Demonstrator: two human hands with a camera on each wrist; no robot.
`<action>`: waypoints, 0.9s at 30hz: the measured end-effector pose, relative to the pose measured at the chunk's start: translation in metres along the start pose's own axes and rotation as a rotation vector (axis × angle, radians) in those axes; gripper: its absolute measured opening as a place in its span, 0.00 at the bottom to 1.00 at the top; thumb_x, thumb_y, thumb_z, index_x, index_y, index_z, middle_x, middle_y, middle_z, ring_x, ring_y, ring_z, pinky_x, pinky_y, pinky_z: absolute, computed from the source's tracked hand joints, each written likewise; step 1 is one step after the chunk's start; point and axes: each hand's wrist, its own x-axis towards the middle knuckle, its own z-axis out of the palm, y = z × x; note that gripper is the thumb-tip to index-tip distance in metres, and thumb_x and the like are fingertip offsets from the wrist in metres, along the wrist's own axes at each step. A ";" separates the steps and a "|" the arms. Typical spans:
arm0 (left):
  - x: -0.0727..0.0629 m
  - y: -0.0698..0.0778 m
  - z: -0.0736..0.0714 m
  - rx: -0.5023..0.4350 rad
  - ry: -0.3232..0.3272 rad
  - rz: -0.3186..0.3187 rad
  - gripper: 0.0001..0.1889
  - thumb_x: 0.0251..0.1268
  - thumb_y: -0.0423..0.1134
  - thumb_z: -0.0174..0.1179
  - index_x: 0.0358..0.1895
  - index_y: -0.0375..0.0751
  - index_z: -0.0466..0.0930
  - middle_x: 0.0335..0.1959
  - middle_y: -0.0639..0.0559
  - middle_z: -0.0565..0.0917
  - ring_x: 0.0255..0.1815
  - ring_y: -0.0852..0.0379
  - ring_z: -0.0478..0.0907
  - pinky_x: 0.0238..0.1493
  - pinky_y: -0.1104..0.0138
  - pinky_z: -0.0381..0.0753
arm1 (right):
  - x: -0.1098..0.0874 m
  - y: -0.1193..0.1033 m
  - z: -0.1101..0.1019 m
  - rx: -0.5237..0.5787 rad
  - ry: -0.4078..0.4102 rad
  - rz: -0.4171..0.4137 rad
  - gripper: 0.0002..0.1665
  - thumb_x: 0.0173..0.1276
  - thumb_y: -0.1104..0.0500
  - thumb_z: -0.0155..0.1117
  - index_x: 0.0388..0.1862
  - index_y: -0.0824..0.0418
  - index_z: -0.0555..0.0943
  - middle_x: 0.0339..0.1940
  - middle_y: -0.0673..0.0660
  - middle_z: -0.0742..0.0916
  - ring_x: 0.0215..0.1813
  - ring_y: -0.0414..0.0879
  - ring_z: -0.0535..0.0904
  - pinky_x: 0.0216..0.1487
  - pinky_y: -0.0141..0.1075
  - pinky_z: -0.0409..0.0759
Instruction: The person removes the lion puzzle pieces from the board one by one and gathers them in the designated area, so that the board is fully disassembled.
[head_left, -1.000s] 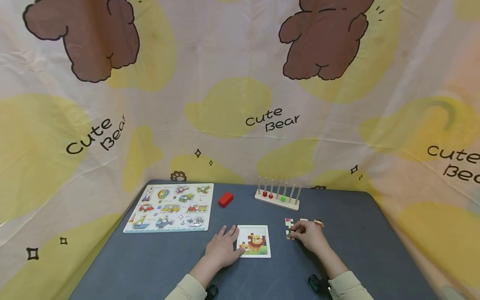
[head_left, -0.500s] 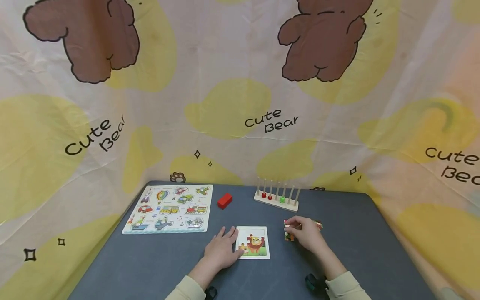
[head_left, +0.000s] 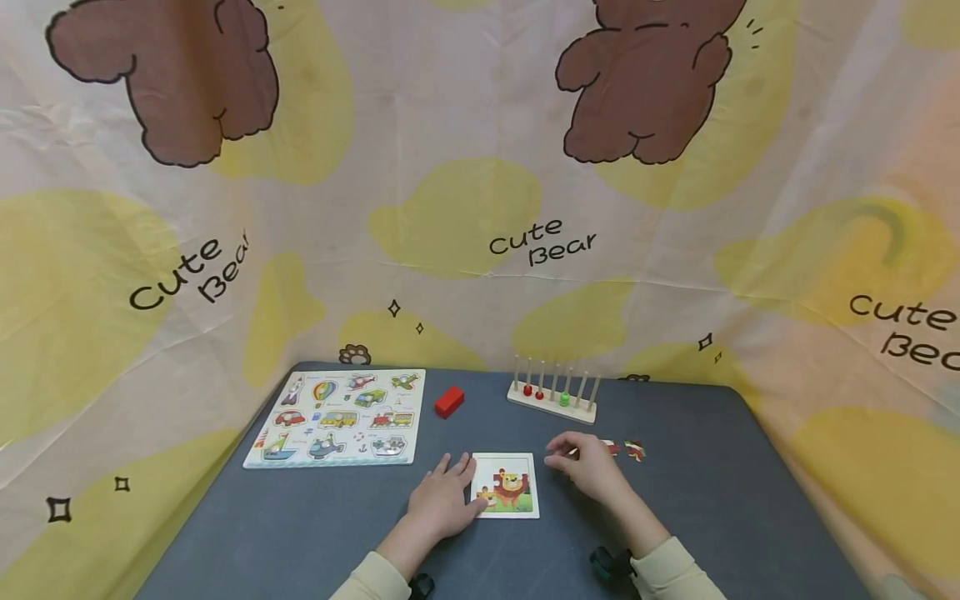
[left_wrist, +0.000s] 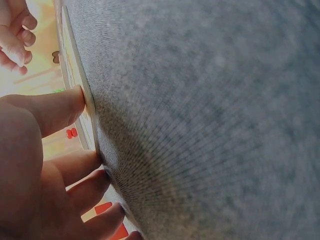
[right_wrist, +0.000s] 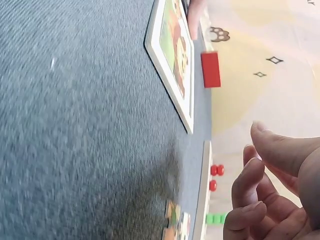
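Note:
In the head view a lion jigsaw in a white frame (head_left: pixel 506 486) lies flat on the table. My left hand (head_left: pixel 444 500) rests at the jigsaw's left side with fingers spread. Its thumb (left_wrist: pixel 70 109) lies on the frame's edge in the left wrist view. My right hand (head_left: pixel 588 467) hovers just right of the frame. Its fingers are bent, with thumb and fingertips close together. No piece shows between them, and one small enough could be hidden. Loose puzzle pieces (head_left: pixel 634 451) lie behind and right of that hand; others (right_wrist: pixel 172 212) show below it in the right wrist view.
A vehicle picture board (head_left: pixel 337 417) lies at the table's back left. A red block (head_left: pixel 450 402) stands beside it. Farther right is a wooden peg rack (head_left: pixel 551 402) with red and green beads. A bear-print cloth (head_left: pixel 450 217) hangs behind the table.
My right hand has moved left from the loose pieces toward the framed jigsaw, uncovering pieces behind it. My left hand has stayed at the frame.

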 end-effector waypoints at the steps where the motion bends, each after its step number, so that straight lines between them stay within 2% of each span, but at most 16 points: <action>1: 0.000 0.000 0.000 0.000 0.000 0.001 0.39 0.64 0.59 0.65 0.75 0.45 0.69 0.77 0.49 0.68 0.80 0.40 0.57 0.74 0.42 0.63 | 0.000 -0.001 0.001 -0.001 -0.004 0.000 0.09 0.63 0.60 0.75 0.42 0.57 0.88 0.30 0.49 0.85 0.29 0.45 0.77 0.29 0.34 0.78; 14: 0.000 0.001 0.000 0.008 0.001 -0.011 0.39 0.63 0.60 0.65 0.75 0.46 0.69 0.77 0.49 0.68 0.80 0.40 0.57 0.74 0.42 0.63 | 0.000 -0.012 0.022 0.010 -0.058 -0.087 0.08 0.64 0.61 0.74 0.41 0.60 0.87 0.29 0.49 0.84 0.30 0.44 0.75 0.27 0.33 0.76; 20: -0.001 0.001 0.001 -0.008 0.006 -0.004 0.39 0.64 0.60 0.65 0.74 0.45 0.70 0.76 0.49 0.69 0.80 0.40 0.58 0.74 0.42 0.63 | -0.001 -0.020 0.031 0.020 -0.109 -0.120 0.08 0.65 0.60 0.73 0.41 0.61 0.87 0.30 0.49 0.85 0.31 0.44 0.76 0.27 0.33 0.76; 27: -0.001 0.001 0.000 -0.015 0.010 -0.009 0.39 0.64 0.60 0.65 0.74 0.45 0.70 0.76 0.49 0.69 0.80 0.40 0.58 0.74 0.42 0.63 | 0.003 -0.024 0.041 0.003 -0.147 -0.154 0.08 0.66 0.59 0.73 0.42 0.61 0.87 0.29 0.48 0.85 0.29 0.43 0.75 0.27 0.33 0.75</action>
